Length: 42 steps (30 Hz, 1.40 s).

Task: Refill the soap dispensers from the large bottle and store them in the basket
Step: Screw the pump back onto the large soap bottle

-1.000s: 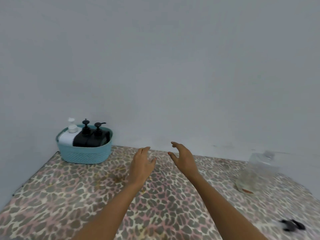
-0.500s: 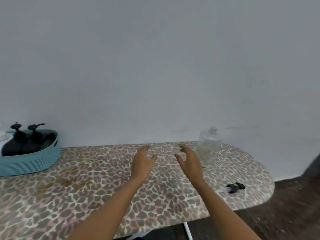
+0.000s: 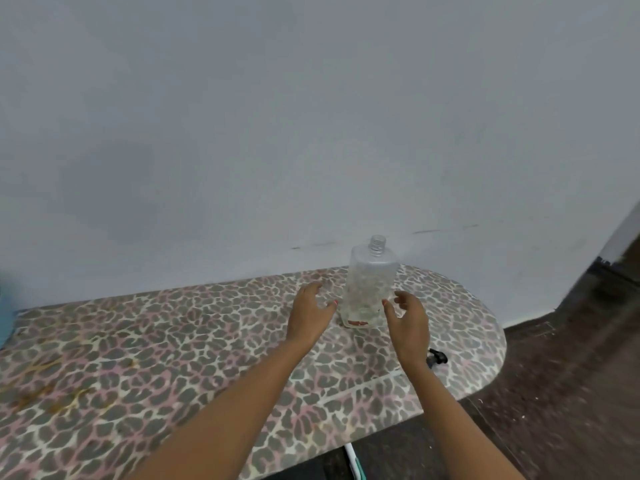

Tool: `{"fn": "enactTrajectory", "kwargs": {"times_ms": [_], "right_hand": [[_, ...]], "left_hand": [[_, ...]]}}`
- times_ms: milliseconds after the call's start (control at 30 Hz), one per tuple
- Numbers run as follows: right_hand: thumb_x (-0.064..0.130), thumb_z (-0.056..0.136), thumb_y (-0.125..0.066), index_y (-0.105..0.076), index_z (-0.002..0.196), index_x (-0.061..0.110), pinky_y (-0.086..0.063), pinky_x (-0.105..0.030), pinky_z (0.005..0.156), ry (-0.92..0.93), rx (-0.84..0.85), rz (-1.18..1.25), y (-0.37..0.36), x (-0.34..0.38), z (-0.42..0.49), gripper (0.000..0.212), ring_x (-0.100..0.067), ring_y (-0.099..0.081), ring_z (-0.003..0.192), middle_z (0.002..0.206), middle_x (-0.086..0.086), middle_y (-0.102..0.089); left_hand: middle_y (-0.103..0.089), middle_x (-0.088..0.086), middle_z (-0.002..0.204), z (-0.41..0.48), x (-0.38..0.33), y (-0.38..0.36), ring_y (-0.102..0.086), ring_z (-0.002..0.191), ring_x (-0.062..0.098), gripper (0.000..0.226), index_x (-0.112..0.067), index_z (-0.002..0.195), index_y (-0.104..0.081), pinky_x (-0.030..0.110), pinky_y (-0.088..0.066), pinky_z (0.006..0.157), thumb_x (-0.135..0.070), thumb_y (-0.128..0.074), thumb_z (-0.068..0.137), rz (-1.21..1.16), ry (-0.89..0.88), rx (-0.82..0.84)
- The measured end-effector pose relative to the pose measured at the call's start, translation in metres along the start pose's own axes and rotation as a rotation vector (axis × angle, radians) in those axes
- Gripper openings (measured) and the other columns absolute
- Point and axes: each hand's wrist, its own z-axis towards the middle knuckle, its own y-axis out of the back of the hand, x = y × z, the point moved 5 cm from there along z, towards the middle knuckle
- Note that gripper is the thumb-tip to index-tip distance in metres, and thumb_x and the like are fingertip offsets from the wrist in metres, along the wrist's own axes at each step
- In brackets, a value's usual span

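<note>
I am holding my left hand (image 3: 310, 313) and right hand (image 3: 408, 318) open either side of the clear bottle (image 3: 367, 289), gripping nothing. The bottle is standing upright, uncapped, on the table (image 3: 173, 341) near the wall (image 3: 311, 133). It is looking nearly empty, so I am expecting it light, slick and easily tipped; I am aiming for its flat sides at mid-height.

The leopard-print surface (image 3: 173, 341), rounded at its right end and set against the wall, carries a clear uncapped bottle (image 3: 367, 289) standing upright near its far edge and a small black pump head (image 3: 438, 357) lying near its right front edge.
</note>
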Motion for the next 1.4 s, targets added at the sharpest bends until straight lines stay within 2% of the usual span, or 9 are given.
{"fn": "enactTrajectory", "kwargs": {"times_ms": [300, 467, 533, 667, 867, 1000, 1067, 1200, 1400], "right_hand": [[0.018, 0.087, -0.063, -0.034, 0.141, 0.011, -0.037, -0.028, 0.100, -0.095, 0.214, 0.312, -0.030, -0.007, 0.023, 0.062, -0.021, -0.043, 0.128, 0.140, -0.007, -0.045], [0.014, 0.086, -0.064, -0.042, 0.135, 0.007, -0.042, -0.022, 0.089, -0.091, 0.151, 0.322, -0.028, -0.001, 0.026, 0.054, -0.021, -0.052, 0.117, 0.132, -0.009, -0.053], [0.014, 0.084, -0.066, -0.047, 0.131, 0.005, -0.044, -0.022, 0.085, -0.058, 0.143, 0.304, -0.026, 0.008, 0.024, 0.051, -0.017, -0.054, 0.108, 0.127, -0.011, -0.056], [0.016, 0.082, -0.068, -0.051, 0.126, 0.003, -0.046, -0.023, 0.080, 0.005, 0.174, 0.273, -0.032, 0.031, 0.012, 0.049, -0.012, -0.053, 0.098, 0.121, -0.011, -0.059], [0.021, 0.079, -0.072, -0.056, 0.118, 0.007, -0.049, -0.019, 0.074, 0.079, 0.234, 0.287, -0.054, 0.078, -0.024, 0.044, -0.012, -0.057, 0.092, 0.110, -0.004, -0.062], [0.025, 0.077, -0.073, -0.056, 0.115, 0.009, -0.044, -0.011, 0.065, 0.132, 0.285, 0.289, -0.070, 0.109, -0.054, 0.044, -0.010, -0.057, 0.089, 0.103, 0.002, -0.060], [0.026, 0.077, -0.074, -0.056, 0.114, 0.008, -0.046, -0.012, 0.067, 0.151, 0.316, 0.295, -0.079, 0.123, -0.072, 0.045, -0.011, -0.058, 0.089, 0.106, 0.000, -0.061], [0.026, 0.077, -0.074, -0.054, 0.117, 0.008, -0.049, -0.020, 0.074, 0.174, 0.370, 0.313, -0.096, 0.146, -0.107, 0.048, -0.014, -0.059, 0.092, 0.111, -0.003, -0.062], [0.026, 0.078, -0.073, -0.054, 0.115, 0.011, -0.046, -0.018, 0.071, 0.196, 0.419, 0.337, -0.111, 0.169, -0.149, 0.045, -0.013, -0.057, 0.091, 0.106, 0.002, -0.059]], "left_hand": [[-0.031, 0.005, 0.148, 0.036, -0.017, -0.037, -0.034, 0.134, 0.023, 0.071, -0.020, 0.142, -0.025, 0.041, -0.034, 0.108, -0.020, -0.064, 0.083, -0.184, -0.001, 0.201], [-0.052, 0.005, 0.123, 0.038, -0.025, -0.037, -0.051, 0.098, 0.011, 0.052, -0.018, 0.128, -0.043, 0.016, -0.045, 0.072, -0.018, -0.067, 0.081, -0.386, 0.015, 0.159], [-0.052, 0.000, 0.111, 0.036, -0.023, -0.029, -0.051, 0.092, 0.009, 0.050, -0.018, 0.122, -0.046, 0.013, -0.044, 0.066, -0.020, -0.070, 0.078, -0.404, 0.007, 0.118], [-0.051, -0.004, 0.107, 0.031, -0.016, 0.000, -0.051, 0.099, 0.012, 0.053, -0.017, 0.118, -0.047, 0.026, -0.045, 0.081, -0.022, -0.074, 0.074, -0.356, -0.022, 0.078], [-0.054, 0.005, 0.124, 0.010, 0.000, 0.069, -0.052, 0.112, 0.018, 0.056, -0.015, 0.116, -0.044, 0.040, -0.049, 0.091, -0.022, -0.077, 0.071, -0.290, -0.036, 0.039], [-0.054, 0.005, 0.124, -0.013, 0.016, 0.117, -0.053, 0.107, 0.015, 0.056, -0.015, 0.114, -0.044, 0.038, -0.050, 0.088, -0.022, -0.077, 0.070, -0.278, -0.031, -0.005], [-0.054, 0.005, 0.123, -0.026, 0.027, 0.139, -0.053, 0.108, 0.016, 0.057, -0.014, 0.115, -0.044, 0.040, -0.051, 0.087, -0.021, -0.078, 0.070, -0.270, -0.018, -0.024], [-0.055, 0.004, 0.120, -0.052, 0.047, 0.176, -0.053, 0.101, 0.012, 0.057, -0.015, 0.115, -0.045, 0.027, -0.047, 0.081, -0.021, -0.078, 0.069, -0.254, -0.015, -0.072], [-0.056, 0.007, 0.125, -0.082, 0.071, 0.212, -0.055, 0.108, 0.019, 0.064, -0.014, 0.125, -0.046, 0.032, -0.047, 0.090, -0.018, -0.078, 0.070, -0.257, -0.001, -0.091]]}}
